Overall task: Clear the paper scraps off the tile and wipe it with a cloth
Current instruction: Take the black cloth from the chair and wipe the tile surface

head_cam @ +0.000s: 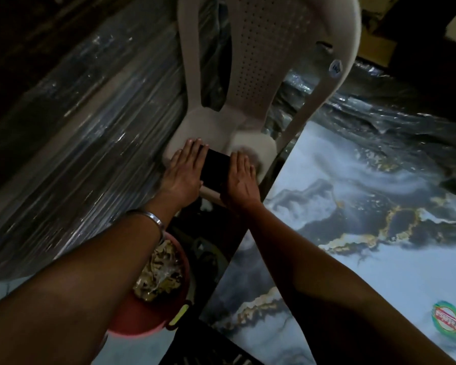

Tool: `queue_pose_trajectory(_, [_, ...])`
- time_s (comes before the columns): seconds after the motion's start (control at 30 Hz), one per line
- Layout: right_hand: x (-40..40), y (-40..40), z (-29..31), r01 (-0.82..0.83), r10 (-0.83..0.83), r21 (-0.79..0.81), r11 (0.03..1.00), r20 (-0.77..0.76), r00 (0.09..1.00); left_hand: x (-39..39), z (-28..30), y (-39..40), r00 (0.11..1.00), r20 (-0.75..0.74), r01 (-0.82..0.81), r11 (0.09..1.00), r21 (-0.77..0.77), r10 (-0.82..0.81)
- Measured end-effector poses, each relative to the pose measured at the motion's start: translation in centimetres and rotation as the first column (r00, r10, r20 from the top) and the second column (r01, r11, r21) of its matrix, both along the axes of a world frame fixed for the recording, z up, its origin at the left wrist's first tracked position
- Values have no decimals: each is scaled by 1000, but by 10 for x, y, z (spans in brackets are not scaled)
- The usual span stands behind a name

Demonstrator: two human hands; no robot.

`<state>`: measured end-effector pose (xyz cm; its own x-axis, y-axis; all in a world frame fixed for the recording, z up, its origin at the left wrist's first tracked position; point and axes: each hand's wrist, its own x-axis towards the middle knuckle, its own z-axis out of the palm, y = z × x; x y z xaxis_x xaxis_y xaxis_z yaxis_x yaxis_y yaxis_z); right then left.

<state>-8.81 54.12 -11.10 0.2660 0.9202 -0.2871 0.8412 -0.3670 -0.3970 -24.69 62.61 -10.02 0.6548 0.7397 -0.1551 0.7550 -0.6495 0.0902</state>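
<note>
While hands flank cloth, chair behind.

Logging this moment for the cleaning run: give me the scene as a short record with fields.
left hand: flat, fingers together, against the left side of a black object
right hand: flat against its right side
support: seat of a pale plastic chair
tile: marbled blue-grey with gold veins, round sticker near its edge, no scraps visible on it
red bucket: under the left forearm, holds crumpled scraps
cloth: not identifiable
</note>
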Motion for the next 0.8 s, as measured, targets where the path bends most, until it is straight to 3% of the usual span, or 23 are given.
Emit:
queue_pose_trajectory(0.2, [6, 32, -79, 33, -44, -214, 976, -45, 998, -9, -80, 44, 994, -68, 76, 993, -93, -83])
queue_pose_trajectory(0.5, [-6, 62, -154, -117, 130, -257, 959, 35, 991, -6, -176, 102, 937, -146, 284, 934, -216, -319])
queue_pose_trajectory(0.6, [-12, 61, -153, -166, 200, -295, 941, 88, 976, -9, -186, 100, 920, -188, 307, 930, -200, -344])
queue_pose_trajectory(0.8, [-34, 51, -151, -257, 342, -328, 909, 235, 910, -34, -187, 78, 905, -139, 403, 915, -24, -402])
